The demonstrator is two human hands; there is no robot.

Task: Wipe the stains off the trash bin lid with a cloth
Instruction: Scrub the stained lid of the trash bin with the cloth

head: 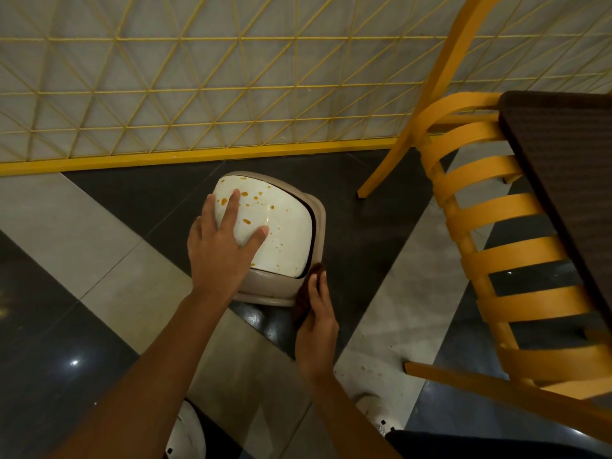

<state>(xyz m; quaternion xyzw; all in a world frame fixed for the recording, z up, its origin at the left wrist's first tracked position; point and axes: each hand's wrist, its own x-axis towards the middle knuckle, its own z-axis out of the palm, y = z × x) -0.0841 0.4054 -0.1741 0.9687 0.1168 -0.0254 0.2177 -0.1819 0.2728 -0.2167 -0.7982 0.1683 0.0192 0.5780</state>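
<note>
A small beige trash bin (265,289) stands on the floor below me. Its cream lid (284,233) is speckled with orange-brown stains, thickest toward the far left. My left hand (222,246) lies flat on the lid's near left part, fingers spread and straight. My right hand (314,326) holds a dark brown cloth (303,303) at the bin's near right corner, beside the lid's edge. Most of the cloth is hidden by my fingers.
A yellow wooden chair (490,226) stands close on the right, with a dark table edge (563,180) over it. A yellow wire-mesh partition (198,94) runs along the far side. The floor is grey and black tiles. My white shoes (377,415) show at the bottom.
</note>
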